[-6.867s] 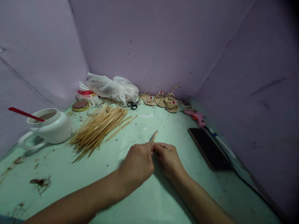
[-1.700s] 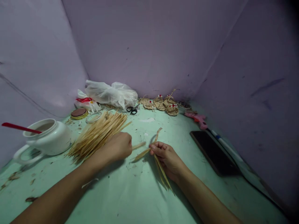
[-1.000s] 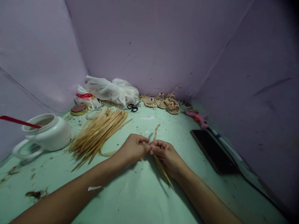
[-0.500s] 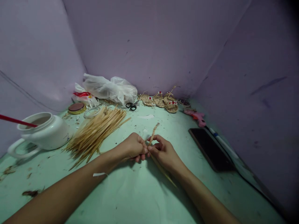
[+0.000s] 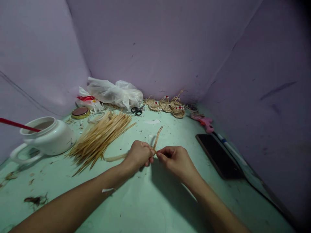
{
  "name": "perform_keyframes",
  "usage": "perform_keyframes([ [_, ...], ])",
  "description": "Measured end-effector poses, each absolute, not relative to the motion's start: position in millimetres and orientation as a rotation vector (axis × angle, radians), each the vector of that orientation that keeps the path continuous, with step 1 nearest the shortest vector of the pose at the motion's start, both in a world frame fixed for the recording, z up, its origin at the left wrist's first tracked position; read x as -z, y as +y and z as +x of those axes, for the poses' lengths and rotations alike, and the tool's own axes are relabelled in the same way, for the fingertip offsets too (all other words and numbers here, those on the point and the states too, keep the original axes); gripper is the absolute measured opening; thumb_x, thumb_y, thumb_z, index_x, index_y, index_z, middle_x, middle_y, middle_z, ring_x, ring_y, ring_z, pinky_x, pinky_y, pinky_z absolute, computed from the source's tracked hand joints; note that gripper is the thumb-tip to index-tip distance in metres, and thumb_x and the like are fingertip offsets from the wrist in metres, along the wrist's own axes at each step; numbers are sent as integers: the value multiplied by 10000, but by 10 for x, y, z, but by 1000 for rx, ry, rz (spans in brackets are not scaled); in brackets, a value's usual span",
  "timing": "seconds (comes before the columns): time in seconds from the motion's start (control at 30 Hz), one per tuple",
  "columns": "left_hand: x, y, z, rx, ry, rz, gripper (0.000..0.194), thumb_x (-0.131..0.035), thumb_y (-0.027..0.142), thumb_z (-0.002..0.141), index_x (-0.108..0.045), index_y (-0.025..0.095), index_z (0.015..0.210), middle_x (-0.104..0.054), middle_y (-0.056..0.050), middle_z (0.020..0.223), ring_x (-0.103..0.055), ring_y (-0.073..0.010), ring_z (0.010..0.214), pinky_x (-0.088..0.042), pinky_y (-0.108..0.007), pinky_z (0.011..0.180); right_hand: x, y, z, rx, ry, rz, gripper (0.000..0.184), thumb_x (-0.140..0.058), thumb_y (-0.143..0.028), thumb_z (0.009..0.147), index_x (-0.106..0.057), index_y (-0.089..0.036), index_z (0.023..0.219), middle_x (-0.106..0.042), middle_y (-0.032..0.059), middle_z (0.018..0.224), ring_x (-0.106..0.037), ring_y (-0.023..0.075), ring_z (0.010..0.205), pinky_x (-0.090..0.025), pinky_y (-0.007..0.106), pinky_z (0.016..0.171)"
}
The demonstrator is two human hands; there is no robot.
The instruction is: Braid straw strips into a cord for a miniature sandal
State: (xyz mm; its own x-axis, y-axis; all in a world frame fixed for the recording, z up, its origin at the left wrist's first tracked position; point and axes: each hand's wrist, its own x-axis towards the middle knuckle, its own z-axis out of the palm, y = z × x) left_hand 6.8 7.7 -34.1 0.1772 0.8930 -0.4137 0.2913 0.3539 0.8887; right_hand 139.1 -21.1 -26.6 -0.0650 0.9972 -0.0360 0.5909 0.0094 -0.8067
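On three sides, pale purple walls (image 5: 155, 38), scuffed with dark marks. Below them, a mint-green tabletop (image 5: 136, 204) dotted with small scraps. Over its middle, in from the lower left and lower right, a bare left hand (image 5: 141, 152) and a bare right hand (image 5: 176, 160), close together at the fingertips. Left of them, flat on the table, a fanned bundle of straw (image 5: 102, 139). At far left, a white pot (image 5: 54, 137) with a loop handle and a red stick (image 5: 17, 123) leaning out. Against the back wall, a crumpled white plastic bag (image 5: 115, 92). To the right, a dark phone (image 5: 220, 157), lying flat. Along the back, round woven pieces (image 5: 166, 106) with red and white beads; farther right, a pink glue gun (image 5: 205, 123). Beside the bag, black-handled scissors (image 5: 137, 111). Between bundle and left hand, a pale strip (image 5: 115, 158) along the table, far end hidden at the wrist. Smallest, at centre, a thin straw braid (image 5: 157, 136), tip slanting up and away; lower end pinched between left thumb and fingers, and again between right thumb and forefinger, just beside.
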Motion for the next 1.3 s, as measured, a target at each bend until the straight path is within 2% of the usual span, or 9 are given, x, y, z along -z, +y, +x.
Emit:
perform_keyframes([
  [0.2,266,79,87,-657,1404,983,100,-432,135,561,-481,138,474,-359,46,259,-242,-51,224,-122,-189,280,320,-424,1159,-497,-2068,-1527,215,-430,-158,724,-644,-167,720,-633,74,642,-513,145,529,-304,255,506],
  [0.4,303,101,68,-753,1275,882,80,-426,128,536,-480,130,477,-385,38,302,-249,-43,254,-109,-190,295,411,-435,1121,-533,-2116,-1389,213,-420,-96,710,-617,-165,749,-612,69,672,-513,140,552,-310,243,517],
  [0.53,325,77,97,-803,1329,918,64,-416,93,517,-428,143,480,-402,54,360,-237,-28,268,-117,-186,306,301,-461,1167,-571,-2092,-1282,160,-474,-146,712,-622,-184,663,-594,41,603,-496,128,523,-320,238,511],
  [0.67,285,45,124,-748,1356,957,78,-418,90,538,-427,156,498,-316,75,319,-230,-37,278,-140,-182,330,196,-400,1240,-474,-1645,-1378,158,-509,-258,731,-624,-190,815,-623,56,763,-539,157,690,-377,257,648],
  [0.73,282,39,131,-723,1348,985,86,-421,98,550,-428,157,487,-319,70,319,-235,-39,292,-153,-181,343,220,-313,1271,-626,-1500,-1500,200,-488,-296,743,-614,-182,848,-621,61,797,-537,164,707,-380,267,641],
  [0.83,332,45,136,-721,1343,1086,104,-416,90,533,-431,150,449,-340,57,330,-268,-41,325,-184,-182,371,323,-176,1290,-1066,-1402,-1526,222,-450,-329,753,-591,-165,802,-574,19,620,-483,122,532,-346,236,497],
  [0.9,379,51,138,-719,1321,1188,100,-412,85,514,-448,145,442,-374,47,351,-300,-45,352,-204,-185,391,382,-115,1294,-1211,-1335,-1475,216,-452,-340,745,-559,-156,708,-492,-20,508,-410,90,442,-298,215,436],
  [1.03,397,40,135,-662,1298,1357,103,-416,102,524,-468,139,444,-415,34,387,-326,-56,392,-225,-195,415,431,-69,1318,-1198,-1265,-1452,267,-481,-376,719,-494,-153,572,-399,-48,433,-327,64,400,-244,202,406],
  [1.3,251,8,30,-583,898,1694,188,-420,162,621,-364,153,442,-326,50,421,-275,-52,433,-214,-199,436,437,-44,1315,-1336,-1079,-1345,277,-555,-373,618,-460,-156,474,-378,-51,381,-298,55,365,-224,205,388],
])
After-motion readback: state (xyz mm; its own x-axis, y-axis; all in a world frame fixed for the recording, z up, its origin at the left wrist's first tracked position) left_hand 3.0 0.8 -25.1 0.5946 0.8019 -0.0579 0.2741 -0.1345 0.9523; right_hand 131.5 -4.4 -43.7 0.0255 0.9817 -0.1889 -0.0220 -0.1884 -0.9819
